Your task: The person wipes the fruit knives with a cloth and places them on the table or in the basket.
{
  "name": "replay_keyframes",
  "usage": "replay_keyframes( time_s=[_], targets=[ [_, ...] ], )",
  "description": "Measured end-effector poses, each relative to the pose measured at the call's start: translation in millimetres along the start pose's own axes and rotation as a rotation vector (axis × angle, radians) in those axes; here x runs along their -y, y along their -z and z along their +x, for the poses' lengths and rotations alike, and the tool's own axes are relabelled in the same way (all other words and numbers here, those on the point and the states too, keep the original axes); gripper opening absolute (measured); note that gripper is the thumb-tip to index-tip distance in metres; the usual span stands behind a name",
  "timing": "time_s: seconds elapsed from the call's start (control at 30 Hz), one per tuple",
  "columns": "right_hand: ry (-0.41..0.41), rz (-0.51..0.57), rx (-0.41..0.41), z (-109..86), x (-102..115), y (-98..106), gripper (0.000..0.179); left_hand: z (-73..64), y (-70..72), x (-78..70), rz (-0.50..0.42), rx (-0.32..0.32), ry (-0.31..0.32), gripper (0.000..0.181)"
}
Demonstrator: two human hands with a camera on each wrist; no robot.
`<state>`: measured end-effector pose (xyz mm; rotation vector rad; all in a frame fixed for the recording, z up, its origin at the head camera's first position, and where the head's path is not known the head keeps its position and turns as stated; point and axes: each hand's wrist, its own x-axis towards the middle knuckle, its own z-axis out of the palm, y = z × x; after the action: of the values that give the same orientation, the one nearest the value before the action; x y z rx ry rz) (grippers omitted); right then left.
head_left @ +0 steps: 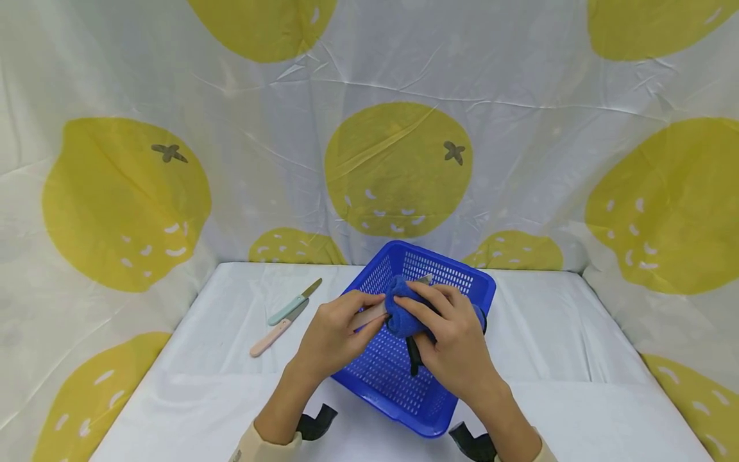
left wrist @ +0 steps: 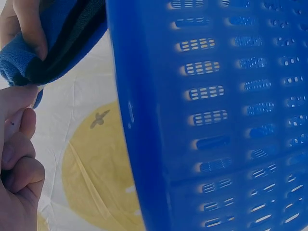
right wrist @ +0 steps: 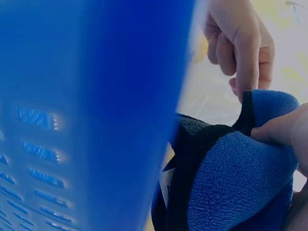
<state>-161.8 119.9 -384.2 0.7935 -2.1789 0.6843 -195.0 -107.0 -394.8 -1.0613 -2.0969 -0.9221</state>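
Note:
Over the blue basket, my left hand [head_left: 331, 330] pinches the pale handle [head_left: 367, 316] of a knife between thumb and fingers. My right hand [head_left: 458, 343] grips a blue cloth [head_left: 398, 323] with black edging, folded round the knife's blade. Beyond the cloth pokes the blade's tip [head_left: 426, 279]; the cloth hides the rest of the blade. A black-edged end of the cloth dangles below the right hand. In the right wrist view, the right thumb presses on the fuzzy cloth [right wrist: 236, 178], and the left hand [right wrist: 245, 48] is at its far edge.
The blue perforated basket [head_left: 369, 399] stands at an angle on the white-covered table [head_left: 190, 359]. Left of it lie a knife with a mint handle [head_left: 285, 311] and one with a pink handle [head_left: 270, 339], blades pointing away. A lemon-print curtain [head_left: 519, 173] hangs behind.

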Motion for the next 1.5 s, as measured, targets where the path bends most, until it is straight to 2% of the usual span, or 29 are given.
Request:
replay_keyframes(
  time_s=[0.47, 0.87, 1.0, 1.13, 1.3, 1.4, 1.5],
  targets=[
    [-0.061, -0.029, -0.021, 0.3, -15, 7, 0.046, 0.2, -0.8, -1.0, -0.002, -0.002, 0.000, 0.026],
    [-0.120, -0.053, -0.092, -1.6, -34, 16, 0.048, -1.2, 0.8, -2.3, -0.032, 0.009, 0.020, 0.028],
    [-0.145, -0.079, -0.112, -1.9, -43, 21, 0.047, -1.5, 2.6, 0.5, -0.075, -0.026, 0.030, 0.029],
    [-0.172, -0.094, -0.129, -2.1, -53, 27, 0.045, -1.3, 8.6, 1.8, -0.095, -0.091, 0.074, 0.029],
    [-0.186, -0.070, -0.153, -3.1, -59, 32, 0.045, 0.5, 12.2, 3.4, -0.039, -0.138, 0.160, 0.028],
    [-0.183, -0.061, -0.155, -3.3, -59, 32, 0.045, -0.2, 9.7, 6.0, 0.017, -0.142, 0.220, 0.027],
    [-0.179, -0.067, -0.148, -3.3, -61, 32, 0.046, -1.6, 5.3, 7.4, 0.083, -0.109, 0.311, 0.028]
  ],
)
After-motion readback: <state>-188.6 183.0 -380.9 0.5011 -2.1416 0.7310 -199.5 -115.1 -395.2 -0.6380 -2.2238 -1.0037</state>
